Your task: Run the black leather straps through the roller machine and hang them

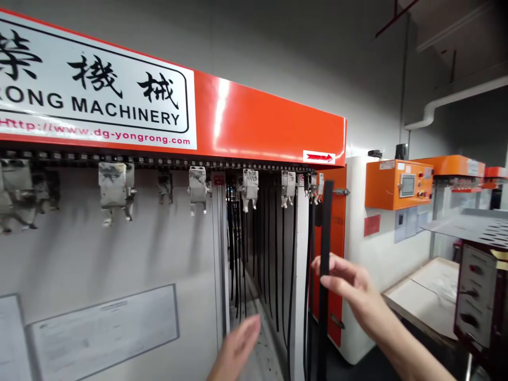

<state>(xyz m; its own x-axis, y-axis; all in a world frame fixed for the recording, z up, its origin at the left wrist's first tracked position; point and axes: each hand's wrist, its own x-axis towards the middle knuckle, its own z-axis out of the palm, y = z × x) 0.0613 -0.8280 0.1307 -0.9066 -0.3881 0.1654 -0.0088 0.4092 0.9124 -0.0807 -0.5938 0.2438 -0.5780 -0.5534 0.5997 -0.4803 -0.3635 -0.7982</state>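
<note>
My right hand [351, 283] pinches a long, flat black strip [326, 227] between thumb and fingers, to the right of the machine's opening. The strip stands upright, its top end level with the metal clips and its lower part running out of the bottom of the view. My left hand [240, 346], slightly blurred, is low in the middle with fingers stretched out and nothing in it. Metal clips [250, 189] hang in a row from a chain [166, 161] under the orange beam [270, 121]. Several thin black strips [277, 264] hang inside the opening.
The machine's pale side panel [190, 254] carries a framed paper sheet [107, 328] at left. Behind my right hand stands a white machine body [357, 233] with an orange control box [397, 185]. A work table [420, 296] and a dark switch box [478, 301] are at right.
</note>
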